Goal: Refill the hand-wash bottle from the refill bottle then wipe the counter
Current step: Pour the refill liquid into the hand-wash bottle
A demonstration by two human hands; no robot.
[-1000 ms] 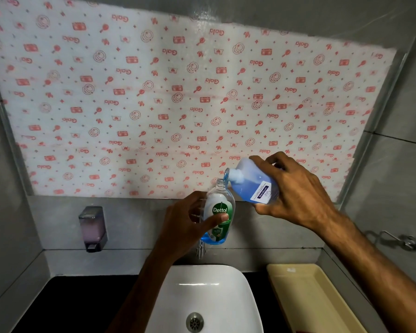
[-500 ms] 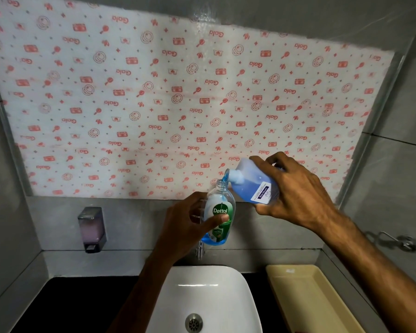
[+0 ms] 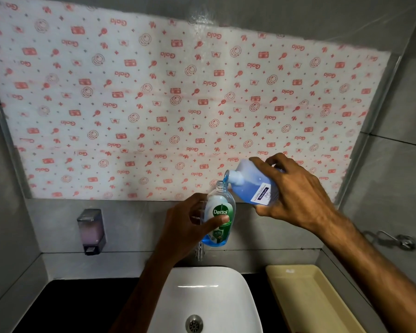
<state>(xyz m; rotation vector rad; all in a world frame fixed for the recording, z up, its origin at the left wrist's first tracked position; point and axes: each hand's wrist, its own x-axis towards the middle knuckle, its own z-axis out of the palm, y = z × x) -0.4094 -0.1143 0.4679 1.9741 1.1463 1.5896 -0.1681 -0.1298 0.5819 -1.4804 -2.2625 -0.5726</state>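
Observation:
My left hand [image 3: 190, 227] grips the clear hand-wash bottle [image 3: 220, 207] with a green Dettol label, holding it upright above the sink with its neck uncapped. Blue liquid fills only its bottom. My right hand [image 3: 296, 195] holds the refill bottle [image 3: 250, 186], tipped down to the left with its mouth over the hand-wash bottle's neck. A thin blue stream runs from one into the other. The black counter [image 3: 77, 306] lies below on both sides of the sink.
A white sink [image 3: 209, 296] with a drain sits below the bottles, a tap partly hidden behind them. A beige tray [image 3: 308, 299] lies on the right. A wall soap dispenser [image 3: 91, 230] hangs at left, a metal hook [image 3: 399, 241] at right. Patterned paper covers the mirror.
Both hands and both bottles hold almost the same pose. The refill bottle stays tipped and the blue liquid keeps running into the hand-wash bottle.

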